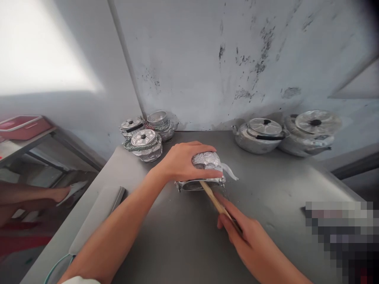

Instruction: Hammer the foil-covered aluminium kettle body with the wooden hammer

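Observation:
A silver teapot [207, 159] with a dimpled body lies on its side on the metal table [177, 232]. Its curved spout points right and its wide opening faces me. My left hand [186, 161] is wrapped over the pot from above, thumb and fingers spread around the body. In my right hand [237, 223] is a flat wooden stick [212, 196], gripped from the right. The stick's far end goes into the teapot's opening, so its tip is hidden.
Several lidded metal teapots [145, 138] stand at the back left. Two larger kettles, one nearer [259, 136] and one behind [310, 130], are back right. A grey case [97, 217] lies at the left edge. A pink basket [23, 127] and a person's leg [35, 195] show farther left.

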Demonstrator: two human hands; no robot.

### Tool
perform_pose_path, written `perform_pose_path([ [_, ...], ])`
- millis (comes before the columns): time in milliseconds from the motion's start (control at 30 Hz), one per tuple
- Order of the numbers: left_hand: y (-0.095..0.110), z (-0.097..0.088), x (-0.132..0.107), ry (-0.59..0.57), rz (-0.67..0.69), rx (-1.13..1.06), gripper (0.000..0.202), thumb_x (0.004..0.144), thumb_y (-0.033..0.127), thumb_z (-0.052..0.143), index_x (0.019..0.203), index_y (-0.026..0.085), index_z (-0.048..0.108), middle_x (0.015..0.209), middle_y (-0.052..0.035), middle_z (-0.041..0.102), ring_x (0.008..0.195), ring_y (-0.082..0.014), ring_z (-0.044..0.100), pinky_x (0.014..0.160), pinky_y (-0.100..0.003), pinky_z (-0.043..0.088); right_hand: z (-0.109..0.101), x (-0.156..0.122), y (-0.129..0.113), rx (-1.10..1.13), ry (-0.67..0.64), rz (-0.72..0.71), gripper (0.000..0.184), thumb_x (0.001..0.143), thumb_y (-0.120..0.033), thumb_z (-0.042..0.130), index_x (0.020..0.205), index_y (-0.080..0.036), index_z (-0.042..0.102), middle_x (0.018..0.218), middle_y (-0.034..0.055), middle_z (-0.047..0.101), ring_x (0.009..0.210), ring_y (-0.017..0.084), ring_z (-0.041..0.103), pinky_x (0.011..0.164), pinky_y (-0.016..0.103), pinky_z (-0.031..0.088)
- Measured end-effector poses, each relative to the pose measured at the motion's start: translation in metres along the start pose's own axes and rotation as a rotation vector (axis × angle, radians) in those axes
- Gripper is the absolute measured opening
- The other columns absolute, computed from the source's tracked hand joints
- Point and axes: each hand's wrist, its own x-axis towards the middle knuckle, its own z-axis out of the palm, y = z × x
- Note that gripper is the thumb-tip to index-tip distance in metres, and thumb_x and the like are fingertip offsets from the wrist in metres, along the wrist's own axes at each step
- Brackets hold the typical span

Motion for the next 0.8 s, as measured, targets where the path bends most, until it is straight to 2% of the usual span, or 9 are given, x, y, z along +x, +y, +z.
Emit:
perform_pose_path([
  [167,-0.001,0.005,0.001,0.050,0.000,0.035,0.048,0.091,0.060,0.060,0.128,0.032,0.066,0.129,0.0018,0.069,0.117,-0.0260,0.064,0.103,-0.035,0.046,0.004,-0.003,0.002,0.052,-0.021,0.033,0.055,0.105,-0.048,0.031,0.157,-0.032,0.028,0.086,-0.0019,0.060,0.059,0.013,0.042,0.054,0.023,0.039],
  [300,-0.002,0.008,0.001,0.097,-0.020,0.042,0.049,0.089,0.053,0.065,0.131,0.027,0.065,0.133,0.0010,0.068,0.121,-0.0277,0.063,0.105,-0.036,0.045,0.005,-0.003,0.003,0.054,-0.022,0.030,0.053,0.105,-0.045,0.031,0.156,-0.030,0.030,0.085,-0.0014,0.060,0.059,0.013,0.043,0.054,0.023,0.039],
  [433,-0.002,0.007,0.001,0.077,-0.014,-0.015,0.045,0.084,0.051,0.070,0.123,0.029,0.070,0.127,0.0014,0.071,0.118,-0.0273,0.064,0.103,-0.035,0.047,0.003,-0.003,0.000,0.022,-0.030,0.006,0.051,0.105,-0.038,0.032,0.155,-0.029,0.031,0.083,-0.0017,0.059,0.062,0.013,0.047,0.057,0.023,0.040],
  [533,-0.002,0.005,0.000,0.046,-0.036,-0.023,0.058,0.079,0.056,0.073,0.131,0.031,0.065,0.128,0.0011,0.070,0.115,-0.0279,0.066,0.099,-0.035,0.050,0.002,-0.005,-0.005,0.012,-0.032,0.016,0.049,0.106,-0.036,0.030,0.155,-0.030,0.032,0.082,-0.0027,0.057,0.064,0.013,0.049,0.060,0.023,0.041],
  [600,-0.001,0.004,-0.001,0.045,-0.077,-0.002,0.063,0.076,0.062,0.074,0.129,0.030,0.066,0.123,0.0001,0.072,0.110,-0.0290,0.068,0.095,-0.036,0.051,0.002,-0.005,-0.008,0.012,-0.028,0.024,0.048,0.106,-0.035,0.031,0.154,-0.032,0.033,0.082,-0.0032,0.057,0.065,0.013,0.049,0.061,0.023,0.041],
  [667,0.001,0.005,-0.001,0.059,-0.100,0.019,0.059,0.075,0.065,0.073,0.122,0.029,0.069,0.116,-0.0006,0.074,0.105,-0.0290,0.069,0.091,-0.036,0.053,0.002,-0.005,-0.009,0.007,-0.019,0.026,0.047,0.105,-0.034,0.033,0.153,-0.033,0.034,0.083,-0.0034,0.058,0.065,0.012,0.050,0.061,0.022,0.040],
  [800,0.005,0.010,-0.002,0.118,-0.081,0.062,0.050,0.076,0.055,0.073,0.117,0.027,0.071,0.111,0.0002,0.076,0.099,-0.0262,0.071,0.090,-0.034,0.053,0.004,-0.006,-0.009,-0.024,0.019,-0.009,0.047,0.106,-0.035,0.031,0.153,-0.033,0.035,0.083,-0.0036,0.058,0.064,0.013,0.048,0.061,0.022,0.041],
])
